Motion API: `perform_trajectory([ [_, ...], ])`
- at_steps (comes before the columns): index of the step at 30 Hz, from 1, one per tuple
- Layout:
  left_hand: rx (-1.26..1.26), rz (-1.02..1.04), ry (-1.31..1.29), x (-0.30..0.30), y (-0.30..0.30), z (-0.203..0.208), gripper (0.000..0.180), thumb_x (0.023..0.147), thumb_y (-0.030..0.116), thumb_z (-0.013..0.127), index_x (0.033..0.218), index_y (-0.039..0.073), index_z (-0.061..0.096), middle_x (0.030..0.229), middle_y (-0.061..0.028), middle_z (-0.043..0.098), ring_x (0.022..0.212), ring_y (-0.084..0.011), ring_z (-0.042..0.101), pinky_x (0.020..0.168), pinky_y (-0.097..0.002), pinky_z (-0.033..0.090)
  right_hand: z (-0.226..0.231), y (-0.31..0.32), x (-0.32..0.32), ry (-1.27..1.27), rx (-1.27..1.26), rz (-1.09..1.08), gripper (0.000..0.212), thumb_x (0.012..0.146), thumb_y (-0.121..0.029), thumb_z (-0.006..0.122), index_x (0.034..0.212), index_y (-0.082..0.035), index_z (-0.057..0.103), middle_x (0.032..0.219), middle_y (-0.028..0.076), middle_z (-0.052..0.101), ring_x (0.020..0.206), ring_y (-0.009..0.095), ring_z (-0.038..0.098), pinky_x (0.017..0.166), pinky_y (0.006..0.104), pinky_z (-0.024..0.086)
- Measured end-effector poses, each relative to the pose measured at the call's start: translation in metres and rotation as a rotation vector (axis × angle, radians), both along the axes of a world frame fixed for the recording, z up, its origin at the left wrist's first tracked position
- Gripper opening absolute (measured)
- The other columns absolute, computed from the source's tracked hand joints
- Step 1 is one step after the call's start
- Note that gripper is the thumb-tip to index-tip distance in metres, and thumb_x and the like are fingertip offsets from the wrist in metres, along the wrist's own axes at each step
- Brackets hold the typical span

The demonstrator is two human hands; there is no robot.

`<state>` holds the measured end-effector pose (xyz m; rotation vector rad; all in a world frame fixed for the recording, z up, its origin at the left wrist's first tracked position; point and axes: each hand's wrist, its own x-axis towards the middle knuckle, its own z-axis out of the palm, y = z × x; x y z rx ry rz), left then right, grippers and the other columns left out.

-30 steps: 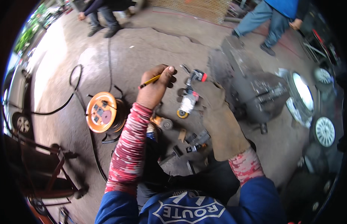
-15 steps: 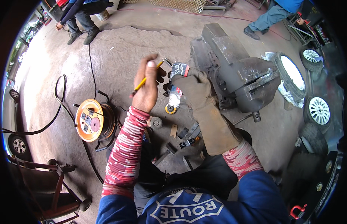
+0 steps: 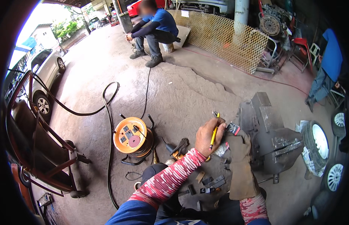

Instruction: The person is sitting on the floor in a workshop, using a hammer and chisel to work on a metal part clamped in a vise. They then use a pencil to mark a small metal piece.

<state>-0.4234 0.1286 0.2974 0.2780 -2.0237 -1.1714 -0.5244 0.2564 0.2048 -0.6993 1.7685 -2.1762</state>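
My bare left hand [image 3: 205, 135] is closed around a yellow pencil [image 3: 213, 138], which slants up between the fingers. A small metal tip shows just past those fingers; its kind is unclear. A thick brown leather work glove covers my right hand [image 3: 239, 144], closed on a small packet. The packet's black-and-red end [image 3: 233, 128] sticks out beside the glove, and a crinkled clear part [image 3: 221, 150] hangs lower. My left hand partly hides it. Just right of the glove stands a big dark bench vise [image 3: 272, 135].
An orange cable reel [image 3: 124, 123] stands left, its black cable looping over the concrete. A power tool [image 3: 175, 152] and metal pieces [image 3: 215, 182] lie near my legs. Wheels [image 3: 319, 141] sit right, a red-framed seat [image 3: 43, 135] far left. A person [image 3: 155, 30] sits ahead.
The view has swung up and left, bringing in more of the yard and the seated person. My left hand has come closer to the glove and packet, with the pencil still held.
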Motion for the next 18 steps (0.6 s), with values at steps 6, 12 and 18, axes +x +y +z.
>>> perform_trajectory([
  [6, -0.103, -0.08, 0.01, -0.001, -0.009, -0.008, 0.023, 0.09, 0.013, 0.066, 0.111, 0.004, 0.064, 0.101, -0.0193, 0.065, 0.091, -0.0383, 0.064, 0.079, -0.043, 0.051, -0.021, -0.006, 0.005, 0.147, 0.177, -0.016, 0.019, 0.088, -0.018, 0.065, 0.099, -0.003, 0.07, 0.091, 0.002, 0.071, 0.082, 0.011, 0.062, 0.073, 0.0288, 0.051],
  [12, -0.258, -0.246, -0.007, -0.007, -0.022, -0.012, 0.018, 0.09, 0.006, 0.065, 0.107, 0.003, 0.068, 0.093, -0.0171, 0.065, 0.091, -0.0372, 0.063, 0.081, -0.0402, 0.052, -0.035, 0.001, 0.002, -0.406, -0.168, 0.236, 0.021, 0.088, -0.018, 0.062, 0.1, -0.002, 0.07, 0.091, 0.004, 0.071, 0.083, 0.012, 0.063, 0.073, 0.0292, 0.051],
  [18, -0.218, -0.278, -0.052, -0.005, -0.022, -0.013, 0.017, 0.088, 0.006, 0.066, 0.105, 0.002, 0.069, 0.094, -0.0184, 0.067, 0.086, -0.0387, 0.066, 0.075, -0.0418, 0.054, -0.026, -0.002, 0.012, -0.239, -0.048, 0.061, 0.017, 0.087, -0.013, 0.064, 0.1, -0.004, 0.071, 0.094, 0.003, 0.071, 0.085, 0.012, 0.062, 0.074, 0.0297, 0.051],
])
